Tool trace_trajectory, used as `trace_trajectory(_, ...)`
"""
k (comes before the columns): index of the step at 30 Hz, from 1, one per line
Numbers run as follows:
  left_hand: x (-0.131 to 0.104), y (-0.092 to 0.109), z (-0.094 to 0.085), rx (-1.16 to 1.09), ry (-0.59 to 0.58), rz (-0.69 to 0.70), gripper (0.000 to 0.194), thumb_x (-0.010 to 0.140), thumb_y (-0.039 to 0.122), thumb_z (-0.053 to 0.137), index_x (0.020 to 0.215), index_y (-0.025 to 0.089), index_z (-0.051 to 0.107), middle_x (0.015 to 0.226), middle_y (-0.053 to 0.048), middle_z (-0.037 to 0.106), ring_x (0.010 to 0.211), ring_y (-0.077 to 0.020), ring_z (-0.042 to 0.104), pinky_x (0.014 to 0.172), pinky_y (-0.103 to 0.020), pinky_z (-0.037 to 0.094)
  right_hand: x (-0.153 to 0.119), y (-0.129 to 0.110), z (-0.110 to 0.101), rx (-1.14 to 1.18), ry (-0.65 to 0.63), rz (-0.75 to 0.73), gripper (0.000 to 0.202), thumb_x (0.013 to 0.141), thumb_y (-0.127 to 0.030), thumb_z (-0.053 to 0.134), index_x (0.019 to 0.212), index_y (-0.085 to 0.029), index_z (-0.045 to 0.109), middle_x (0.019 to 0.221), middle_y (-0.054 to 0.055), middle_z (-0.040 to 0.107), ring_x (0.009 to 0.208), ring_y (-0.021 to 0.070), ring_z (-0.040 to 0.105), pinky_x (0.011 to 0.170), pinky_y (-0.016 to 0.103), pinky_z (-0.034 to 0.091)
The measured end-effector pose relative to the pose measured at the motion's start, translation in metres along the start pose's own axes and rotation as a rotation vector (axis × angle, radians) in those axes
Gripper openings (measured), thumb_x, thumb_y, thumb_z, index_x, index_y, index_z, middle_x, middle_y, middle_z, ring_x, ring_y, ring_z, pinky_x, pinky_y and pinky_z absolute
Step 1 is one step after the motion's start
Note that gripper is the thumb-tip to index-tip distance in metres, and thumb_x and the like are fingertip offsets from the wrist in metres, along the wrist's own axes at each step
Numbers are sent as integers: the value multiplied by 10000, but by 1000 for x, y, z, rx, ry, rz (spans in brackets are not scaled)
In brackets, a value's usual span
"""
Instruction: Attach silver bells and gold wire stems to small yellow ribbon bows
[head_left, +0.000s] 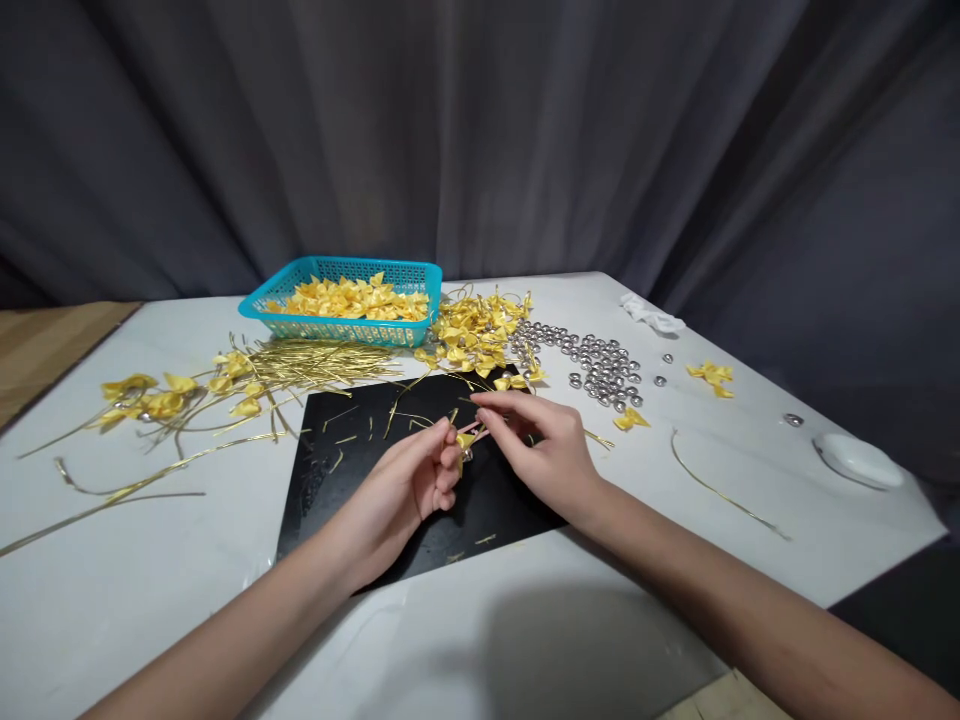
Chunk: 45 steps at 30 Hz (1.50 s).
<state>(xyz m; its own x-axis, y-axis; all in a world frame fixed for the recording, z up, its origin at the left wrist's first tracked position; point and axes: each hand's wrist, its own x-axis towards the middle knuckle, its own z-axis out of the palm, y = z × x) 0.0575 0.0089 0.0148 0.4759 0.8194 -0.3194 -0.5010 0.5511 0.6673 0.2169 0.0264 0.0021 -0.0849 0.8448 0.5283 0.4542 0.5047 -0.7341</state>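
Note:
Above the black mat [330, 520], my two hands meet at a small yellow ribbon bow [466, 440] with a shiny silver bead [467, 455] hanging at it. My left hand [420, 465] is closed, thumb and index finger pinching the bow's gold cord. From the other side my right hand [536, 440] pinches the cord close to the bow. A thin pinkish piece also shows between the fingertips; what it is I cannot make out. Fingers partly hide the bow. Short gold cord clippings [346, 440] lie on the mat.
Behind the mat stands a blue plastic basket [337, 333] of yellow bows. Gold cords [322, 362] lie in front of it. Finished-looking bows [480, 330] and loose silver beads [607, 370] are heaped to its right. A white dish [859, 460] sits near the right edge.

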Motion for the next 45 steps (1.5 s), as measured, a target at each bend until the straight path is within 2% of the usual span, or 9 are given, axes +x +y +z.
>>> trace_trajectory(2,1,0,-1,54,21,19,169,839,233,559,702,139,532,588,59,430,456,-24,390,425,-109,384,-1,0,0,-127,16,-142,153,810,-153,555,891,-177,682,761,28,704,471,84,516,480,227,441)
trace_trajectory(7,3,0,-4,131,61,29,128,809,207,574,714,120,566,550,66,409,453,-26,376,424,-111,367,1,1,-4,-247,60,-295,130,816,-133,553,859,-166,671,763,35,716,535,101,594,529,220,500)
trace_trajectory(10,5,-1,-6,161,101,48,144,785,222,585,684,122,567,525,74,389,437,-28,346,415,-120,347,2,3,-8,-294,-42,-428,187,841,-108,510,944,-145,661,867,72,722,740,137,669,669,233,540)
trace_trajectory(13,6,-2,-9,204,139,65,195,734,214,615,586,137,514,492,76,380,432,-37,336,425,-137,351,2,4,-11,-356,-169,-505,215,852,-99,488,987,-114,655,920,92,714,787,149,678,660,230,549)
trace_trajectory(16,5,-2,-9,241,177,51,224,680,195,629,524,148,475,459,76,374,428,-45,337,428,-150,346,1,5,-10,-369,-206,-524,203,847,-98,499,972,-92,659,899,96,711,758,148,676,627,226,548)
trace_trajectory(25,6,-1,-7,241,226,37,151,665,202,620,555,131,545,444,82,359,416,-42,304,409,-157,302,3,5,-10,-329,-298,-580,208,870,-95,459,973,-103,639,861,82,709,722,122,661,610,209,535)
trace_trajectory(35,6,-1,-10,207,210,31,148,697,224,606,604,109,616,451,71,368,436,-47,323,431,-163,316,1,6,-10,-361,-386,-541,216,880,-105,442,979,-136,632,903,71,703,789,123,664,669,211,528)
trace_trajectory(41,4,1,-7,185,210,18,201,707,293,642,600,124,628,455,68,372,442,-51,320,434,-171,301,2,4,-12,-409,-400,-564,227,878,-96,430,982,-120,631,891,84,703,765,134,669,604,209,519)
trace_trajectory(45,5,-1,-9,216,203,32,164,692,257,640,605,118,633,457,69,378,447,-53,326,443,-178,306,2,6,-13,-425,-410,-553,242,886,-107,413,985,-142,631,917,75,704,761,126,665,605,209,519)
